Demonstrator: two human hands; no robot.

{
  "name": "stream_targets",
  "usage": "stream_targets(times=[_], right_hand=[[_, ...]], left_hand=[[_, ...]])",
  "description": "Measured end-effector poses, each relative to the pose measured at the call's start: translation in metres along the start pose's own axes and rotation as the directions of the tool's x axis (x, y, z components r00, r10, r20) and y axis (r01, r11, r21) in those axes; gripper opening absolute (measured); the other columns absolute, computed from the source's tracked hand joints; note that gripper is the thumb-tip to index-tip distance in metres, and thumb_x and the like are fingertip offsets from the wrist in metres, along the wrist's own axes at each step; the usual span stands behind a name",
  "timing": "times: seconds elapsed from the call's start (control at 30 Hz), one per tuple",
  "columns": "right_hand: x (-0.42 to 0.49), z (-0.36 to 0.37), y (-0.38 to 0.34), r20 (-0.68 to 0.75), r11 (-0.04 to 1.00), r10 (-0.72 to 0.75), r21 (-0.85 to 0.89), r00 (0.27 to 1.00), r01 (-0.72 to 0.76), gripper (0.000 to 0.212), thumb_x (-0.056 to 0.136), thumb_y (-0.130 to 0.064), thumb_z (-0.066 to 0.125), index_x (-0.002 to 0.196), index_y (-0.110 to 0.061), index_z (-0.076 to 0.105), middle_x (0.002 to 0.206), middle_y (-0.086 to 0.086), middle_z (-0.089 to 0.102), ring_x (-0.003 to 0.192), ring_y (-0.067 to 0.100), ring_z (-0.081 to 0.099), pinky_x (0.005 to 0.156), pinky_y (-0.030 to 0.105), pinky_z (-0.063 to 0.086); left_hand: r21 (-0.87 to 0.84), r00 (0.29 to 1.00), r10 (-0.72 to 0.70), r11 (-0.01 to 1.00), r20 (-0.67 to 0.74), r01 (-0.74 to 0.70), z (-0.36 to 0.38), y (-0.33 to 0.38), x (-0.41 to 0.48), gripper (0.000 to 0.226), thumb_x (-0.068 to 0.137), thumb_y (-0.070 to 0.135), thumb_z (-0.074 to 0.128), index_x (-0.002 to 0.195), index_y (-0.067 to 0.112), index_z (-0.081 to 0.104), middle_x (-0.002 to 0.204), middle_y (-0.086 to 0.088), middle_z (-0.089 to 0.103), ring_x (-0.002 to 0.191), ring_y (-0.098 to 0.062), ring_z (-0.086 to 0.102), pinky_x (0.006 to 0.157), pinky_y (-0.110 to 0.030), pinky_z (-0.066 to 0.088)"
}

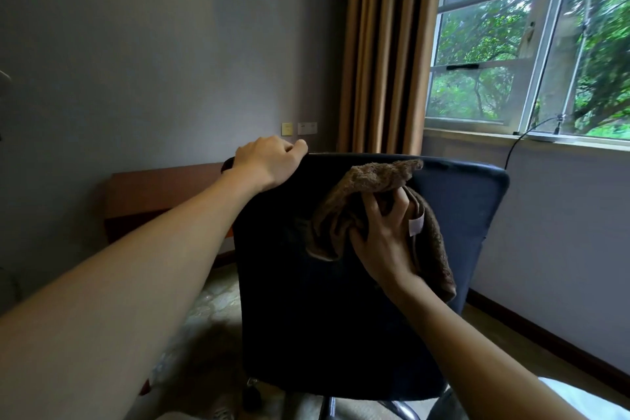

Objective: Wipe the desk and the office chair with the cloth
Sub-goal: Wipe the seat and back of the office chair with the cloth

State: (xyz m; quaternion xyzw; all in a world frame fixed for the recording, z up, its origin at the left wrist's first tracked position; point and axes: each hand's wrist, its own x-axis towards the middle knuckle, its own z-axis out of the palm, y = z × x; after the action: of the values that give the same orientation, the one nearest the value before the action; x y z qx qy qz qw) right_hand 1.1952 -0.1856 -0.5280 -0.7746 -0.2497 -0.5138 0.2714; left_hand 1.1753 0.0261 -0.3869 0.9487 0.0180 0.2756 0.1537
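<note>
The left hand (269, 160) curls its fingers (300, 147) over the top edge of the office chair (306, 300) near its left corner. To their right, the right hand (381, 242) grasps the cloth (371, 177), seemingly pressed against the backrest just below the rim. Bare backrest extends rightward. The wooden surface (163, 187) lies beyond the left fingers.

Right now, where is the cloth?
In the head view the cloth sits right of centre, gripped by the right hand against the office chair backrest, just below its top edge; the left hand grips that edge.
</note>
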Motion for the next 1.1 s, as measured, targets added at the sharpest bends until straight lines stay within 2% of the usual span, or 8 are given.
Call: stream_targets(times=[0.13,0.27,0.37,0.5,0.77,0.87,0.93,1.1], right_hand=[[0.011,-0.008,-0.005,-0.014,0.999,-0.037,0.004,0.999,0.037,0.076,0.076,-0.009,0.079,0.145,-0.016,0.048,0.149,0.014,0.016,0.138,0.034,0.021,0.123,0.029,0.007],[0.020,-0.010,-0.008,0.005,0.996,-0.059,0.066,0.998,0.058,0.071,0.075,-0.005,0.078,0.142,-0.010,0.053,0.149,0.011,0.015,0.137,0.031,0.021,0.120,0.014,-0.002],[0.018,-0.014,-0.004,0.019,0.997,-0.048,0.067,0.999,0.047,0.064,0.084,-0.016,0.073,0.143,-0.013,0.049,0.151,0.013,0.017,0.139,0.035,0.024,0.123,0.025,0.007],[0.012,-0.024,0.005,-0.010,0.998,-0.034,0.046,0.999,0.035,0.061,0.087,-0.018,0.071,0.143,-0.012,0.047,0.150,0.015,0.021,0.140,0.038,0.026,0.123,0.033,0.013],[-0.002,-0.040,0.044,-0.044,0.993,-0.058,-0.104,0.997,0.053,0.055,0.094,-0.025,0.064,0.142,-0.008,0.045,0.148,0.026,0.030,0.140,0.037,0.028,0.123,0.025,0.003],[0.000,-0.041,0.055,0.011,0.939,-0.210,-0.277,0.978,0.204,0.056,0.102,-0.024,0.046,0.152,-0.002,0.033,0.154,0.024,0.032,0.141,0.043,0.028,0.123,0.052,0.015],[0.000,-0.043,0.058,-0.033,0.892,-0.321,-0.346,0.947,0.290,0.062,0.100,-0.018,0.048,0.152,0.001,0.021,0.149,0.022,0.034,0.133,0.048,0.032,0.114,0.059,0.024],[-0.001,-0.059,0.072,-0.099,0.953,-0.157,-0.277,0.983,0.124,0.065,0.099,-0.025,0.052,0.153,-0.006,0.022,0.152,0.013,0.024,0.134,0.044,0.033,0.115,0.054,0.025]], left_hand=[[0.038,0.996,0.023,0.999,-0.082,-0.020,0.005,0.013,-0.008,0.055,0.105,0.045,0.024,0.060,0.021,0.045,0.071,-0.002,0.055,0.070,-0.023,0.049,0.078,-0.038,0.038],[0.092,0.909,0.327,0.945,-0.259,-0.314,0.027,0.027,-0.019,0.042,0.105,0.034,0.027,0.088,0.021,0.062,0.101,-0.004,0.066,0.098,-0.026,0.055,0.092,-0.039,0.033],[0.067,0.800,0.504,0.856,-0.324,-0.512,0.044,0.051,-0.027,0.042,0.102,0.027,0.030,0.123,0.014,0.063,0.123,-0.004,0.064,0.117,-0.025,0.056,0.100,-0.035,0.033],[0.029,0.701,0.564,0.787,-0.436,-0.616,0.051,0.072,-0.040,0.046,0.100,0.018,0.034,0.141,0.007,0.051,0.143,-0.009,0.053,0.135,-0.026,0.046,0.114,-0.037,0.033],[0.075,0.633,0.677,0.703,-0.375,-0.707,0.083,0.099,-0.067,0.055,0.099,0.026,0.039,0.148,0.002,0.042,0.158,-0.018,0.033,0.146,-0.033,0.033,0.117,-0.053,0.026],[0.095,0.592,0.725,0.657,-0.353,-0.748,0.097,0.113,-0.071,0.058,0.099,0.026,0.042,0.151,0.001,0.038,0.160,-0.019,0.030,0.150,-0.032,0.027,0.120,-0.052,0.024],[0.115,0.578,0.744,0.641,-0.335,-0.759,0.108,0.118,-0.072,0.061,0.097,0.021,0.050,0.153,0.002,0.035,0.162,-0.018,0.026,0.152,-0.031,0.021,0.121,-0.052,0.023],[0.147,0.551,0.763,0.621,-0.337,-0.770,0.127,0.132,-0.074,0.068,0.094,0.011,0.055,0.155,0.002,0.028,0.165,-0.016,0.017,0.155,-0.030,0.010,0.123,-0.052,0.019]])
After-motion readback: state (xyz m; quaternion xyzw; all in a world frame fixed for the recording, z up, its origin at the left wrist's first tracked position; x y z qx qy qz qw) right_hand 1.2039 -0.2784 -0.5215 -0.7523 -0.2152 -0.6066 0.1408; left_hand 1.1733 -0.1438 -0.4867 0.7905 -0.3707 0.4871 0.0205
